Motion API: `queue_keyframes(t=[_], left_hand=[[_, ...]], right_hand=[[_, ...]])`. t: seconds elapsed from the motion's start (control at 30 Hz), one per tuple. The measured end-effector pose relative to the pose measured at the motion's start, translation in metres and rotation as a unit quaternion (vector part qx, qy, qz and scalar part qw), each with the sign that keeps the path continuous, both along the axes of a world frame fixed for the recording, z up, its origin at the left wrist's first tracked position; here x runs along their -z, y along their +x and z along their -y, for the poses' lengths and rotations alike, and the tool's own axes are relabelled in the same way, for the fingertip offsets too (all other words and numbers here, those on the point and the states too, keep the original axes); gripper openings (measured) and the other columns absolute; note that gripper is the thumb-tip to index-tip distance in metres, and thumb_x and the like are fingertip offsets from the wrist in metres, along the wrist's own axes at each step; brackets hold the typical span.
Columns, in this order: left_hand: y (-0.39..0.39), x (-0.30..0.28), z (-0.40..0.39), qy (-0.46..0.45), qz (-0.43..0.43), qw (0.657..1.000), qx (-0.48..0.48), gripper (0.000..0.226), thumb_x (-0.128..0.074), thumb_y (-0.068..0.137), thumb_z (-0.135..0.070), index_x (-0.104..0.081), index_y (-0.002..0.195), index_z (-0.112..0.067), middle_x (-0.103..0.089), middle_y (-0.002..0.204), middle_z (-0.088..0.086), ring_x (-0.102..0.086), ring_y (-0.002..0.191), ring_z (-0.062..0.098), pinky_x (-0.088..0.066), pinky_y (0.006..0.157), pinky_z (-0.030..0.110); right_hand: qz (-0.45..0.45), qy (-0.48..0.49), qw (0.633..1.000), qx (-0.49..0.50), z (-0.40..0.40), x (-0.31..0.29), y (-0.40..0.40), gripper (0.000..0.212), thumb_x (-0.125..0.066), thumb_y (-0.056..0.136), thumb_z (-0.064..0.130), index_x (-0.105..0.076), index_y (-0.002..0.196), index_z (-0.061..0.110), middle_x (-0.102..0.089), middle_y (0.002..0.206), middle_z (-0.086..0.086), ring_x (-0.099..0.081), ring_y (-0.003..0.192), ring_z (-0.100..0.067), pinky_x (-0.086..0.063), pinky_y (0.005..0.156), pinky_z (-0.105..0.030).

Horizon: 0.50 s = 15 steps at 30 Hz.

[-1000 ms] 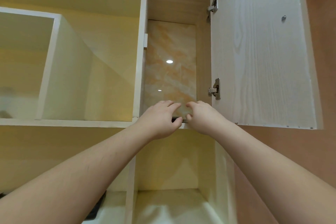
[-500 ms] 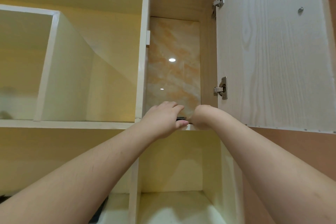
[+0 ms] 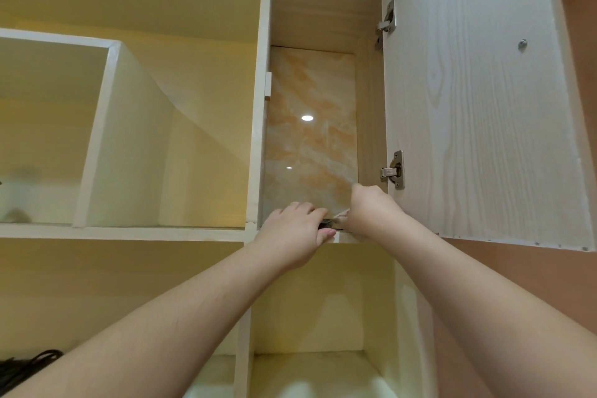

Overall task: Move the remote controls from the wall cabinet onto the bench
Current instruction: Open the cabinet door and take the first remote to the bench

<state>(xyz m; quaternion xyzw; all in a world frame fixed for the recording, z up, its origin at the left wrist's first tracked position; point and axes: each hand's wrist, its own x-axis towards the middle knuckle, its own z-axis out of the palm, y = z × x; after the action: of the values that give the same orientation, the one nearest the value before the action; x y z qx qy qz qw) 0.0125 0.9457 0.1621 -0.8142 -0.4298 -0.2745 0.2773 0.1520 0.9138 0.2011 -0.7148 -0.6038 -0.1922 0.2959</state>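
I look up into the open wall cabinet (image 3: 342, 237), where both my hands reach over the front edge of its floor. My left hand (image 3: 292, 233) lies over the end of a dark remote control (image 3: 327, 223), fingers on top and thumb underneath. My right hand (image 3: 371, 213) is further in at the right, its fingers curled round the end of a pale remote control (image 3: 341, 213) that tilts up from the shelf. Most of both remotes is hidden by my hands and the shelf edge.
The cabinet door (image 3: 484, 107) stands swung open at the right, with two metal hinges on it. Open cubbies lie to the left (image 3: 161, 155) and below (image 3: 323, 317). Dark cables (image 3: 29, 365) show at the lower left corner.
My right hand has moved deeper into the cabinet and lifted, bringing up a pale edge. My left hand has stayed on the dark remote at the shelf edge.
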Motion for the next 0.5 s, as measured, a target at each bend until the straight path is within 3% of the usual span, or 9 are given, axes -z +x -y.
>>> queue_keyframes(t=[0.1,0.2,0.37,0.5], left_hand=[[-0.001,-0.002,0.004,-0.05,0.022,0.998,-0.007,0.052,-0.035,0.099,-0.049,-0.035,0.144,-0.023,-0.043,0.144,0.001,-0.035,0.134,0.021,-0.031,0.105,0.039],[-0.002,-0.007,0.008,-0.073,0.054,0.996,0.001,0.056,-0.038,0.099,-0.048,-0.031,0.148,-0.021,-0.04,0.149,0.003,-0.033,0.137,0.023,-0.031,0.108,0.039],[-0.008,-0.016,0.018,-0.117,0.183,0.973,0.082,0.057,-0.038,0.101,-0.041,-0.025,0.151,-0.018,-0.035,0.153,0.007,-0.033,0.139,0.024,-0.03,0.112,0.039],[-0.009,-0.014,0.031,-0.14,0.208,0.958,0.137,0.078,-0.056,0.094,-0.042,-0.01,0.154,-0.026,-0.036,0.152,0.001,-0.04,0.135,0.02,-0.036,0.108,0.034]], right_hand=[[0.028,0.049,0.998,-0.011,0.017,0.003,0.003,0.038,-0.059,0.089,0.033,-0.046,0.117,0.01,-0.06,0.11,-0.011,-0.053,0.098,-0.03,-0.037,0.068,-0.032],[0.04,0.073,0.996,-0.031,0.033,0.005,0.004,0.042,-0.059,0.087,0.026,-0.045,0.123,0.011,-0.061,0.113,-0.014,-0.054,0.103,-0.031,-0.038,0.069,-0.031],[0.028,0.109,0.989,-0.094,0.061,0.013,0.005,0.05,-0.058,0.085,0.023,-0.041,0.131,0.016,-0.055,0.117,-0.012,-0.051,0.106,-0.028,-0.041,0.073,-0.031],[0.019,0.165,0.973,-0.157,0.083,0.027,0.014,0.056,-0.057,0.085,0.022,-0.038,0.137,0.02,-0.055,0.121,-0.006,-0.054,0.105,-0.021,-0.04,0.073,-0.028]])
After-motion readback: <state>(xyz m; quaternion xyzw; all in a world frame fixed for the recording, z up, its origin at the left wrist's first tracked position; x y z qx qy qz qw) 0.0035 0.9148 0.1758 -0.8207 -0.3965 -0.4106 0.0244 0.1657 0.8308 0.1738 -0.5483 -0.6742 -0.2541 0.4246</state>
